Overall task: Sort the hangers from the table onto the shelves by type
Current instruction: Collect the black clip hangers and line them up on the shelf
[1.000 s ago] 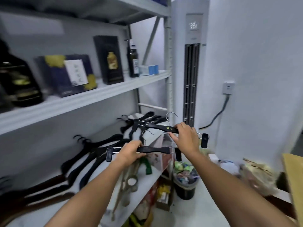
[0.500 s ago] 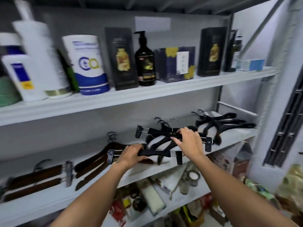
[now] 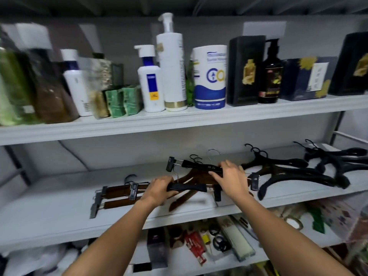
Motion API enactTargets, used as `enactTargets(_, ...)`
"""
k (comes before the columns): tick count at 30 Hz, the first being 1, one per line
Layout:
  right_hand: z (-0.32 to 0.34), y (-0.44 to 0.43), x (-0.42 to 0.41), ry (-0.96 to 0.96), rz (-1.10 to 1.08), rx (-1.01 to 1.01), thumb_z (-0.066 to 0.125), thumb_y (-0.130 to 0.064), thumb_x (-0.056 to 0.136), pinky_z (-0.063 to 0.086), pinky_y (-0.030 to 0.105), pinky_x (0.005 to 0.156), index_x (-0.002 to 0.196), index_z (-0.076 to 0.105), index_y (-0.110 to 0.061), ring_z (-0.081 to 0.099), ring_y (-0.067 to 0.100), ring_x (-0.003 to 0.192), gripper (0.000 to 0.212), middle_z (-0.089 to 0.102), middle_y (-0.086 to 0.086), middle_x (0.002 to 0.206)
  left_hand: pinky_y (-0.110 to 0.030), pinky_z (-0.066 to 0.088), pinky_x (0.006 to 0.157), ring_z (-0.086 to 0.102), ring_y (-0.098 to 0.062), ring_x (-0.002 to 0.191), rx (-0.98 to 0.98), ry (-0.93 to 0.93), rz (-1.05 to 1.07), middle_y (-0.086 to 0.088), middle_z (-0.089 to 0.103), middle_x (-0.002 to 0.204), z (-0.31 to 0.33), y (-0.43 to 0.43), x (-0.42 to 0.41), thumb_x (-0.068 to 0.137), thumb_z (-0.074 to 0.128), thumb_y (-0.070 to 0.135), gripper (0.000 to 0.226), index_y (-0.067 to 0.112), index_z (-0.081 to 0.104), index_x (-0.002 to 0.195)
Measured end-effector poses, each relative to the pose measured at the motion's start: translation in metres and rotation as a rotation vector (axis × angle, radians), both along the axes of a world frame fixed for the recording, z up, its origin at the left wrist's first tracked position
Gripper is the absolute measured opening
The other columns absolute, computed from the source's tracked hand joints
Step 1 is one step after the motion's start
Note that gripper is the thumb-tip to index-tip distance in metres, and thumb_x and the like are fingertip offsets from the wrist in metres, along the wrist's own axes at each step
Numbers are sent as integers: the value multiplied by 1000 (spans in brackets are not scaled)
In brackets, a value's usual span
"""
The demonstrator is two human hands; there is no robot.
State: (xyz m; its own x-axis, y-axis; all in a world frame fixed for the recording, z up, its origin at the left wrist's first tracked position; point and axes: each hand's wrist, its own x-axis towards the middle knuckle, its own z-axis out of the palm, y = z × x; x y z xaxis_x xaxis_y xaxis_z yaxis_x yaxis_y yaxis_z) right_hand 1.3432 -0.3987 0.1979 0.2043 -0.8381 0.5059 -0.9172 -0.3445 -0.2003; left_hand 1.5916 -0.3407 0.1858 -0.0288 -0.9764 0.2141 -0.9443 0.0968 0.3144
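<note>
Left hand (image 3: 159,189) is curled round the bar of the near clip hanger (image 3: 187,187), which is black. Right hand (image 3: 232,176) grips the far clip hanger (image 3: 199,166), which is black too and sits a bit farther back and to the right. Both are held flat, just over the middle shelf (image 3: 59,212), with their hooks pointing at the far wall. I think they are held flat so they can be laid down the same way as the rest.

Other hangers lie on this shelf in groups. Brown clip hangers (image 3: 117,193) are on the left. Brown coat hangers (image 3: 197,177) are in the middle, under the hands. Black coat hangers (image 3: 288,172) are on the right. Each kind has its own spot, so like goes with like. The two in the hands have clips, so my guess is they belong near the brown clip ones.

Up on the top shelf (image 3: 179,120) stands a white tub (image 3: 211,76) with a big blue C and a ring beside it. The small blue words above that are too blurry to read. The far clip hanger has tiny pale marks on its bar, too small to read. A dark box (image 3: 247,70) shows a gold picture, but I can read no words on it.
</note>
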Motion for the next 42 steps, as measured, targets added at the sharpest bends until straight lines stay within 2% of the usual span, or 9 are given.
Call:
enactTargets(3,-2,12,41,17,8,2,47,-57,92,42,35,90,114,60,-17,61,19,101,48,63,1,109,-31,43,75,56,-20,89,-6,5,11,0,63,97,-2,16,43,85,66,34,23,18,57,99)
enactTargets(8,-6,28,116,24,16,46,44,-58,92,39,35,99,120,57,-17,57,18,111,51,61,1,119,-29,40,71,58,-20,89,-40,-1,24,-2,63,99,-9,40,115,83,69,37,30,15,58,100)
enactTargets(12,-6,36,165,-2,28,98,44,-58,92,36,38,104,122,56,-16,55,19,116,54,59,3,124,-30,43,82,58,-20,97,-31,-20,39,-2,63,107,-11,51,158,86,66,38,32,14,58,107)
enactTargets(21,-8,38,234,37,124,47,43,-58,93,39,34,97,114,60,-17,59,16,104,49,63,-1,112,-28,38,80,54,-20,95,-41,10,95,1,59,99,-15,62,222,85,66,35,24,17,57,98)
enactTargets(24,-10,30,253,43,153,48,44,-57,93,41,32,96,115,60,-18,60,14,102,48,63,-2,111,-26,35,75,53,-19,92,-28,13,117,5,54,93,-17,62,239,84,67,36,22,21,52,90)
enactTargets(28,-10,11,279,69,171,49,44,-57,93,40,31,94,115,60,-18,60,14,102,47,63,-3,110,-26,32,73,51,-17,89,-24,13,153,7,51,90,-18,58,266,84,67,34,20,22,53,89)
enactTargets(33,-10,-21,317,79,216,47,43,-57,93,41,30,90,118,59,-18,59,17,105,49,62,-1,116,-26,32,76,53,-20,95,3,-48,191,5,49,93,-17,45,300,87,64,35,21,19,52,93)
enactTargets(36,-14,-36,340,76,245,19,45,-56,93,43,31,86,114,61,-18,62,18,96,46,63,1,111,-28,38,79,55,-21,96,7,-39,238,-3,58,100,-18,36,319,86,65,33,28,11,58,102)
enactTargets(42,-28,-51,373,22,301,9,55,-52,90,45,32,82,107,64,-15,63,21,89,42,64,4,104,-24,37,78,52,-16,91,22,-17,278,-1,60,103,-29,30,352,87,65,31,23,16,58,102)
